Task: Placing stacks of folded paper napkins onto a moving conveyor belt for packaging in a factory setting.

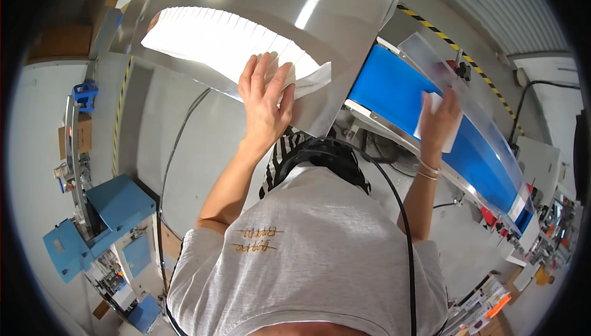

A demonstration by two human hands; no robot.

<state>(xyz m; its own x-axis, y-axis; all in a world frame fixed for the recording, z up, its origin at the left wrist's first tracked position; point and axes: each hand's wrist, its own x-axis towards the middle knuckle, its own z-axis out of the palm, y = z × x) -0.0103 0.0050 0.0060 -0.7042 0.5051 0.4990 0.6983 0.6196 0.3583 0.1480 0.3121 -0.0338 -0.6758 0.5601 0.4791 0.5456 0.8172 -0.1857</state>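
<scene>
Placement seems the step: left hand (265,99), half-spread, touches the stack (209,31); right hand (439,120) holds a packet (451,141) at the belt (388,80), likely needing flat release.

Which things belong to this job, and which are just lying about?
Seemingly in use:
row of white pieces under the left hand
white piece at the right hand
metal table
blue belt

Probably unrelated:
blue plastic item, far left
cardboard box

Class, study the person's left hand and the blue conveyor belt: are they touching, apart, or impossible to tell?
Apart. The head view shows a strip of metal table between the left hand and the blue conveyor belt.
</scene>
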